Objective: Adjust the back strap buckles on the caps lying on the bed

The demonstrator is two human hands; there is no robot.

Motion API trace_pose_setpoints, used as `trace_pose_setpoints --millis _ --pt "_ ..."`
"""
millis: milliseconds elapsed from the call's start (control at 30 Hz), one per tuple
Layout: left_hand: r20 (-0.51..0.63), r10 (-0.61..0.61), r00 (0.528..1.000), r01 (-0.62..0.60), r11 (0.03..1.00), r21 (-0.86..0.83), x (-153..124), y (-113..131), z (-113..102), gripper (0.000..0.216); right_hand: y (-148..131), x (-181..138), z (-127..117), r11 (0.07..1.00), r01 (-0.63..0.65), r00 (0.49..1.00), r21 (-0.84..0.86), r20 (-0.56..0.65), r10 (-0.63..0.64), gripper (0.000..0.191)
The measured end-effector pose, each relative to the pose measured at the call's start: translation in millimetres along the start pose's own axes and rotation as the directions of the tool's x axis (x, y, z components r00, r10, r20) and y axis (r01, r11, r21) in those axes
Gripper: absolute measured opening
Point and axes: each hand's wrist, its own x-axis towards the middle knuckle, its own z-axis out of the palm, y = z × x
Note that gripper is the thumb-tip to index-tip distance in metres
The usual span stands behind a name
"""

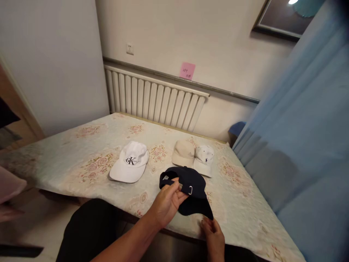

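Note:
A dark navy baseball cap (192, 180) is held tilted over the near edge of the bed, its back strap and metal buckle facing me. My left hand (170, 202) is closed on the strap at the back opening. Lower down, my right hand (213, 233) pinches the tip of the cap's brim. To the left lies a white cap (133, 160) with black "CK" lettering. Just behind the navy cap, a beige cap (183, 153) sits beside a white cap with small dark marks (204, 158).
The caps lie on a floral bedspread (95, 163). A white radiator (158, 98) runs along the wall behind, below a pink note (187, 70). On the right hangs a blue curtain (305, 120). Part of a person's pink clothing (9, 183) shows at the left edge.

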Motion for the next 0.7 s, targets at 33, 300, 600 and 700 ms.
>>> trace_pose_setpoints --millis 33,300,600,700 --pt "-0.001 -0.001 1.0 0.001 1.0 0.002 0.6 1.6 -1.1 0.019 -1.2 2.2 2.3 0.999 0.009 1.0 -0.043 0.025 -0.008 0.046" --pt "-0.04 0.017 0.999 -0.02 0.997 -0.069 7.0 16.1 -14.8 0.02 -5.6 17.0 18.1 0.979 0.125 0.989 -0.163 -0.064 -0.137 0.043" --pt "-0.112 -0.011 0.994 -0.008 0.986 -0.168 33.3 50.9 -35.1 0.03 -60.9 -15.3 24.6 0.966 0.243 0.934 -0.087 -0.249 -0.257 0.034" --pt "-0.086 -0.072 0.994 0.061 0.991 -0.121 35.2 50.3 -37.5 0.039 -92.9 -22.8 29.7 0.945 0.315 0.877 -0.088 -0.354 -0.325 0.029"
